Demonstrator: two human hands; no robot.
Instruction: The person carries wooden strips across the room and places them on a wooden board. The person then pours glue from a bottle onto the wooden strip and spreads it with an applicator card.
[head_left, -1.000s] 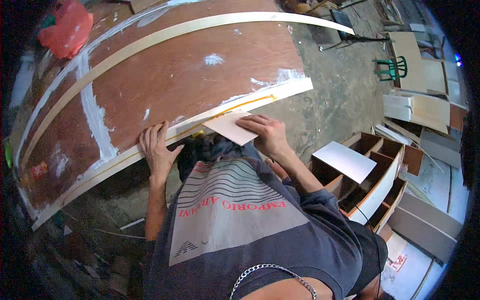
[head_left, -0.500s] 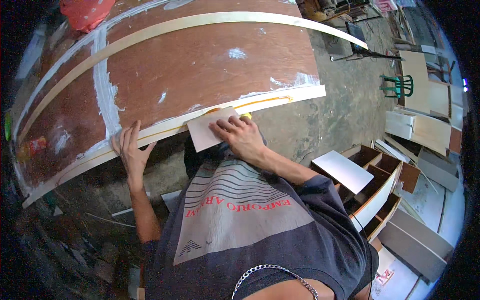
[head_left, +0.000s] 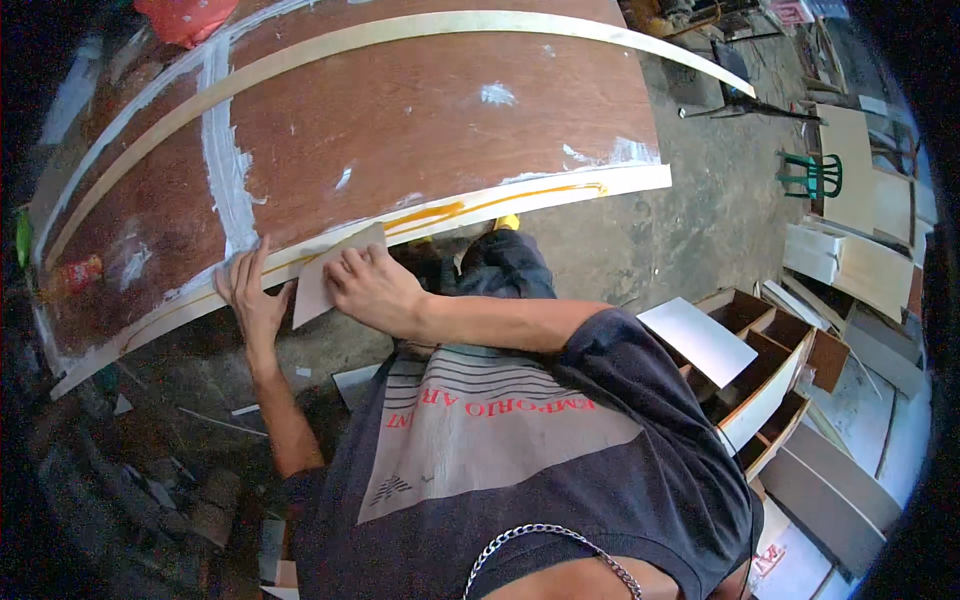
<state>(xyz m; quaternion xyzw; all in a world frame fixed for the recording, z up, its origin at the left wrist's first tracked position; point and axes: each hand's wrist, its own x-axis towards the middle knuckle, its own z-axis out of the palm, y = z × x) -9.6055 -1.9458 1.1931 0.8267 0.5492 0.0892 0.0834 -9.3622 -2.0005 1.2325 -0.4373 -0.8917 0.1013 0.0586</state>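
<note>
A long pale strip (head_left: 520,199) lies along the near edge of a large brown wooden panel (head_left: 420,125). An orange-yellow line of glue (head_left: 440,213) runs along its top and is smeared wider just right of my right hand. My right hand (head_left: 375,290) is closed on a thin, flat, pale rectangular spreader (head_left: 318,285), whose far edge touches the strip. To its left, my left hand (head_left: 252,300) rests on the strip, fingers stretched over it and thumb apart; the thumb is close to the spreader.
Another long pale strip (head_left: 400,28) curves across the panel's far side. A red plastic bag (head_left: 188,18) sits at the far left. To the right stand an open wooden cabinet (head_left: 765,345) with a white board (head_left: 697,342) on it, and a green chair (head_left: 812,176) farther off.
My right hand has slid the spreader left along the strip, toward my left hand, leaving a wider glue smear behind it. My left hand stays on the strip. The view has shifted slightly.
</note>
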